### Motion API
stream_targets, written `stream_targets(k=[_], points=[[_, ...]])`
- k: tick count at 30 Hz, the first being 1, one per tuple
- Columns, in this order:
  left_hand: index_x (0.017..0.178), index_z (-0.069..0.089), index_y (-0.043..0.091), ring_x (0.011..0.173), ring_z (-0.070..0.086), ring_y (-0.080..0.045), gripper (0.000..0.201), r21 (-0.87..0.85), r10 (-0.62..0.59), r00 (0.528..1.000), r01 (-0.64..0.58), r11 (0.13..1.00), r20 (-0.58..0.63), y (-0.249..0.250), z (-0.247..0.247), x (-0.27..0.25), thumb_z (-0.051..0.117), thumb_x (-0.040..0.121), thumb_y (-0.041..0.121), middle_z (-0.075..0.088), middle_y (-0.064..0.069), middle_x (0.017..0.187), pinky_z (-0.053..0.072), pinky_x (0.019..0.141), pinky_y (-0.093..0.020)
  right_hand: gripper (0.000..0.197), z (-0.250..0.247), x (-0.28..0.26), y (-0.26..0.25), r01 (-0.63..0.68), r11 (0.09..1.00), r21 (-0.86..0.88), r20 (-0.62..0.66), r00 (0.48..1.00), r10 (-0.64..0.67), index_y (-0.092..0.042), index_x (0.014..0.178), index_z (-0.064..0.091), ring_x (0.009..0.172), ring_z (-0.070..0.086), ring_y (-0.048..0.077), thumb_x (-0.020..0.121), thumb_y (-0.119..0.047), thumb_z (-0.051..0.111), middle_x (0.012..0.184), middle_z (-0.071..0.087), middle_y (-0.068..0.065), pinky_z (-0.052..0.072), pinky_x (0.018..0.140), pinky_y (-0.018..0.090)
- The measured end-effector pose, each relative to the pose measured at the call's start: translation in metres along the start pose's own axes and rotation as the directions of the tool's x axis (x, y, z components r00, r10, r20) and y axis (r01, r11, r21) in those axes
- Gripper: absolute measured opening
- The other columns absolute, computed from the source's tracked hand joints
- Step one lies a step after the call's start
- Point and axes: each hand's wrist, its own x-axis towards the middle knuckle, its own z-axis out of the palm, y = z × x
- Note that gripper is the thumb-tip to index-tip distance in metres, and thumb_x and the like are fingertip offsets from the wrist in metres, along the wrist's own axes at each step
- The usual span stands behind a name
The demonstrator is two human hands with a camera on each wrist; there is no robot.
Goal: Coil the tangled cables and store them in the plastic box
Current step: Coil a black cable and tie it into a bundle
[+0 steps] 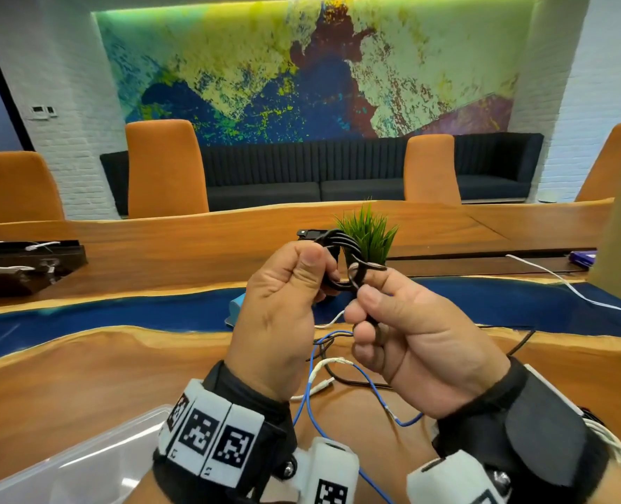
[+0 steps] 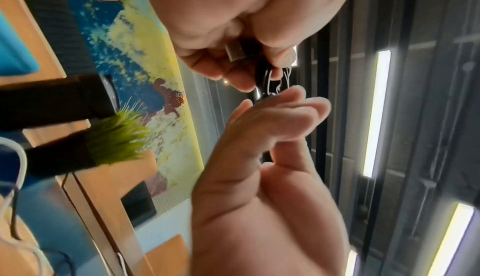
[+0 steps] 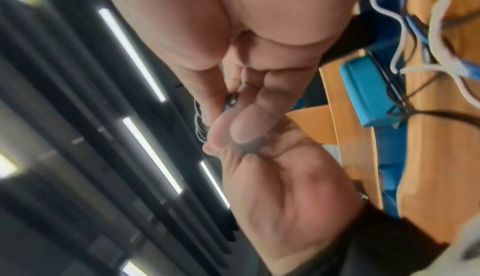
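Both hands are raised over the table [image 1: 127, 372] with a black cable coil [image 1: 341, 245] between them. My left hand [image 1: 325, 271] grips the bundled loops, thumb on top. My right hand [image 1: 363, 285] pinches the cable's loose end, which loops round the bundle. In the left wrist view the black cable [image 2: 270, 79] runs between the hands, and a metal plug [image 2: 235, 51] sits in the right hand's fingers. The right wrist view is blurred; the cable [image 3: 231, 101] barely shows. Blue [image 1: 371, 387], white [image 1: 323, 365] and black cables lie tangled on the table below. The clear plastic box [image 1: 145, 412] sits at bottom left.
A small potted grass plant [image 1: 369, 234] stands just behind the hands. A blue object [image 1: 236, 311] lies under them on the table's blue strip. Another white cable [image 1: 571, 289] trails off to the right. Orange chairs [image 1: 165, 169] line the far side.
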Motion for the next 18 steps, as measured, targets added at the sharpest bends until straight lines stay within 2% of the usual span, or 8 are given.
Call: stream_targets(k=[3,6,8,10,11,14,16,18], points=[[0.078,0.060,0.017,0.068,0.057,-0.010,0.029,-0.254,-0.147,0.986,0.122,0.959,-0.081,0.005,-0.001,0.004,0.050,0.092,0.041,0.058,0.003,0.070,0.050,0.071,-0.027,0.013,-0.003,-0.001,0.007,-0.008,0.953,-0.304,0.076,0.997,0.033,-0.011,0.082,0.063,0.049,0.062,0.019,0.077,-0.002,0.072,0.069,0.067,0.018,0.051,0.047,0.027],[0.072,0.062,0.016,0.056,0.054,-0.008,0.028,-0.436,-0.288,0.958,0.260,0.862,0.002,0.010,0.003,0.003,0.051,0.088,0.037,0.053,0.004,0.061,0.051,0.064,-0.023,0.015,-0.009,0.001,0.006,0.030,0.804,-0.594,0.068,0.998,0.013,-0.006,0.076,0.060,0.049,0.062,0.022,0.083,0.005,0.069,0.066,0.066,0.021,0.050,0.049,0.031],[0.064,0.065,0.017,0.052,0.053,-0.008,0.031,-0.459,-0.338,0.936,0.344,0.819,0.099,0.010,0.006,0.001,0.052,0.086,0.036,0.052,0.004,0.058,0.049,0.062,-0.023,0.012,-0.015,0.004,-0.001,0.093,0.647,-0.757,0.036,0.994,-0.101,-0.005,0.074,0.065,0.051,0.063,0.020,0.081,0.001,0.072,0.064,0.065,0.020,0.052,0.052,0.036],[0.066,0.064,0.014,0.053,0.052,-0.008,0.031,-0.374,-0.332,0.926,0.377,0.847,0.181,0.009,0.008,-0.001,0.052,0.086,0.035,0.053,0.002,0.059,0.047,0.062,-0.023,0.018,-0.023,0.006,-0.008,0.142,0.514,-0.846,0.002,0.965,-0.262,-0.014,0.065,0.069,0.049,0.060,0.016,0.076,-0.004,0.078,0.056,0.063,0.009,0.051,0.051,0.034],[0.070,0.061,0.012,0.056,0.053,-0.008,0.031,-0.302,-0.308,0.929,0.359,0.883,0.205,0.009,0.009,-0.003,0.051,0.088,0.035,0.053,0.000,0.062,0.048,0.062,-0.022,0.019,-0.025,0.007,-0.011,0.168,0.490,-0.855,-0.008,0.941,-0.338,-0.015,0.062,0.069,0.047,0.057,0.013,0.075,-0.005,0.080,0.051,0.060,0.006,0.048,0.048,0.032],[0.075,0.062,0.016,0.072,0.057,-0.009,0.032,0.004,-0.206,0.950,0.211,0.977,0.233,0.007,0.011,-0.006,0.053,0.098,0.038,0.061,0.001,0.074,0.049,0.073,-0.022,0.016,-0.026,0.006,-0.017,0.269,0.523,-0.809,-0.002,0.888,-0.460,-0.006,0.064,0.067,0.047,0.054,0.016,0.071,-0.008,0.081,0.052,0.060,0.011,0.045,0.046,0.033],[0.076,0.065,0.020,0.079,0.057,-0.013,0.030,0.099,-0.178,0.958,0.159,0.982,0.225,0.005,0.012,-0.007,0.051,0.095,0.039,0.065,0.003,0.080,0.051,0.079,-0.033,0.016,-0.024,0.004,-0.019,0.288,0.632,-0.719,-0.021,0.901,-0.433,-0.004,0.067,0.069,0.052,0.061,0.021,0.069,-0.013,0.081,0.059,0.064,0.015,0.052,0.052,0.034],[0.081,0.064,0.014,0.078,0.058,-0.015,0.032,0.102,-0.178,0.963,0.160,0.982,0.204,0.005,0.011,-0.007,0.052,0.098,0.039,0.064,0.002,0.078,0.054,0.080,-0.039,0.007,-0.022,0.004,-0.018,0.267,0.730,-0.629,-0.017,0.934,-0.357,-0.008,0.073,0.074,0.063,0.068,0.022,0.069,-0.014,0.078,0.069,0.070,0.013,0.058,0.059,0.033]])
